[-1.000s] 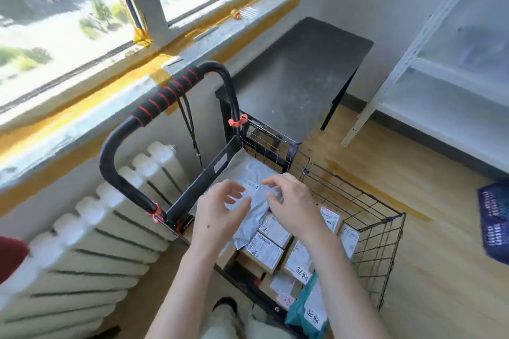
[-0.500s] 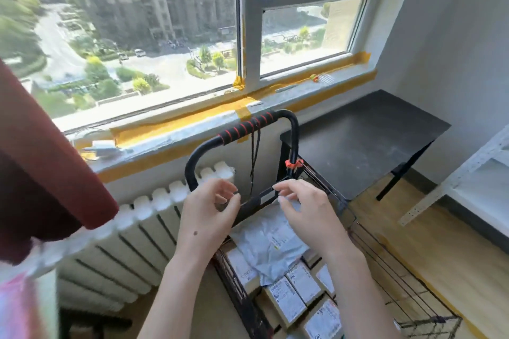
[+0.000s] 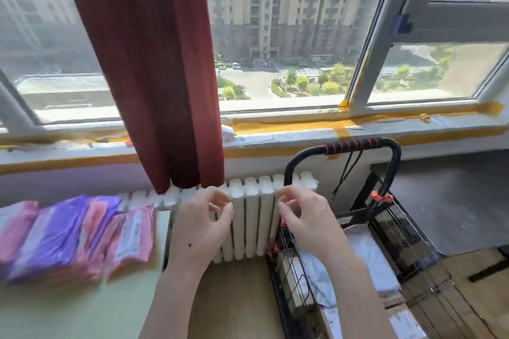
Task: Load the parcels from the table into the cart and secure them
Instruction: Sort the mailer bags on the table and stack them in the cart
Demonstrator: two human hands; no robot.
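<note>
Pink and purple parcels [image 3: 68, 237] lie in a row on the pale green table [image 3: 82, 311] at the left. The black wire cart [image 3: 297, 283] stands at the lower right, its red-wrapped handle [image 3: 355, 144] up near the sill. Inside it lie a grey mailer bag [image 3: 363, 250] and labelled boxes. My left hand [image 3: 201, 228] and my right hand [image 3: 305, 217] hover empty in front of the radiator, fingers loosely curled, between the table and the cart. Black cords [image 3: 345, 176] hang from the handle.
A white radiator [image 3: 248, 217] runs under the windowsill [image 3: 303, 132]. A dark red curtain [image 3: 154, 63] hangs down to it. A dark table [image 3: 454, 201] stands right of the cart. Wooden floor [image 3: 234, 297] shows between the green table and the cart.
My view has swung left and up, from the cart to the window and the parcels on the table. Both hands have lifted off the grey mailer bag and left the cart empty.
</note>
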